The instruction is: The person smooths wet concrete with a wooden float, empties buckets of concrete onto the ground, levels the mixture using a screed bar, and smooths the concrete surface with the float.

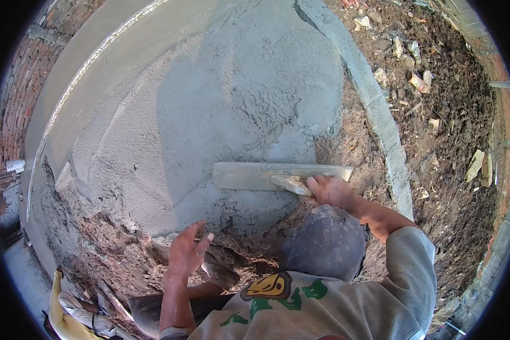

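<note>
My right hand (330, 191) is closed around the handle of a long, flat plastering float (243, 176). The float lies crosswise on wet grey mortar (238, 102), its right end reaching over rough brown ground. My left hand (188, 247) holds nothing, with fingers apart and slightly bent, above the near edge of the mortar. Between my arms shows a dark, cement-spotted rounded cloth shape (326, 242), seemingly my bent knee. The mortar surface is smoother toward the upper left and lumpy near the middle.
A raised mortar strip (374, 96) curves along the right, with rubble-strewn soil (447, 119) beyond it. A pale curved line (76, 76) runs along the left. Brick wall (25, 96) stands at far left. Another person's yellow sleeve (56, 303) shows at lower left.
</note>
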{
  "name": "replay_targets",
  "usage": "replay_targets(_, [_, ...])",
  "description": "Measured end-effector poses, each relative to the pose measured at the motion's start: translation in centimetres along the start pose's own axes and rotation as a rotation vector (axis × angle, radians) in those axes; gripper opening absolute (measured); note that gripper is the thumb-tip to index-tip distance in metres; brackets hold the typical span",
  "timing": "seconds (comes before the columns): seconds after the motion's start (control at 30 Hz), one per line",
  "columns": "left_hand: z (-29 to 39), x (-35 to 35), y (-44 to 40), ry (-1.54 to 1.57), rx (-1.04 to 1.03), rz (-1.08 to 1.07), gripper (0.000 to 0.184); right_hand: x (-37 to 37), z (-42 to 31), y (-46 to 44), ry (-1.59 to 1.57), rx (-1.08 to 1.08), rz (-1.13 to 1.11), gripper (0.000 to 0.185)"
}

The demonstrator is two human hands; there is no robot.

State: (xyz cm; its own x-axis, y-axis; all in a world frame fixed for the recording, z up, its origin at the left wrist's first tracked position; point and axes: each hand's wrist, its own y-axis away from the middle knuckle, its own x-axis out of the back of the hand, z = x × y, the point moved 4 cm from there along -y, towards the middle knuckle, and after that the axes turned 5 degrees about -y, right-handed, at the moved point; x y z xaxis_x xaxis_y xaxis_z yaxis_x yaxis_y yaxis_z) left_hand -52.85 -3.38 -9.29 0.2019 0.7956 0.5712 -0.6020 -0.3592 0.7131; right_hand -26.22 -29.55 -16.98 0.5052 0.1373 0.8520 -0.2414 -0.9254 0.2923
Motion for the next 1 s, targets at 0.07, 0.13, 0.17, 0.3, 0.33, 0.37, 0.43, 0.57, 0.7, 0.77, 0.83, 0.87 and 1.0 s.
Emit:
replay_targets(0.07, [-0.8,-1.2,-0.7,-0.133,-0.019,-0.034,0.045,-0.5,1.5,-0.8,0.146,-0.05,-0.114,0.044])
replay_targets(0.13, [-0.6,-1.4,-0.9,-0.172,-0.028,-0.053,0.045,1.4,4.2,-4.1,0.181,-0.052,-0.042,0.043])
replay_targets(0.17, [0.3,-1.1,-1.0,-0.145,-0.029,-0.056,0.045,2.5,5.9,-6.0,0.213,-0.08,0.018,0.043])
replay_targets(0.3, [2.0,0.0,-1.3,-0.013,-0.04,-0.025,0.044,5.7,10.1,-11.1,0.298,-0.131,0.136,0.039])
replay_targets(0.33, [1.9,0.2,-1.6,-0.01,-0.041,-0.006,0.044,6.4,10.4,-11.9,0.302,-0.155,0.134,0.039])
replay_targets(0.37, [1.6,0.2,-1.7,-0.006,-0.036,0.008,0.043,6.8,10.8,-12.5,0.302,-0.177,0.125,0.039])
replay_targets(0.43, [1.1,0.6,-1.8,-0.029,-0.014,0.019,0.043,7.6,12.4,-13.6,0.308,-0.2,0.142,0.039])
replay_targets(0.57, [0.4,-0.5,-1.2,-0.07,-0.005,0.031,0.043,10.6,15.8,-16.4,0.31,-0.22,0.252,0.039])
replay_targets(0.7, [0.4,-1.3,-1.5,-0.096,-0.002,0.055,0.043,12.7,17.1,-19.1,0.294,-0.319,0.234,0.037])
replay_targets(0.77, [0.8,-1.1,-1.5,-0.055,0.033,0.041,0.043,13.6,17.7,-20.3,0.291,-0.332,0.234,0.038])
replay_targets(0.83, [1.2,-0.8,-1.3,-0.009,0.089,0.015,0.043,14.4,18.4,-21.1,0.274,-0.375,0.244,0.038])
replay_targets(0.87, [0.7,-1.0,-1.2,-0.02,0.045,0.059,0.043,15.1,18.6,-21.7,0.265,-0.403,0.257,0.039])
replay_targets(1.0, [-0.5,-1.5,-0.3,-0.045,0.093,0.07,0.043,17.0,19.5,-24.3,0.164,-0.569,0.335,0.041])
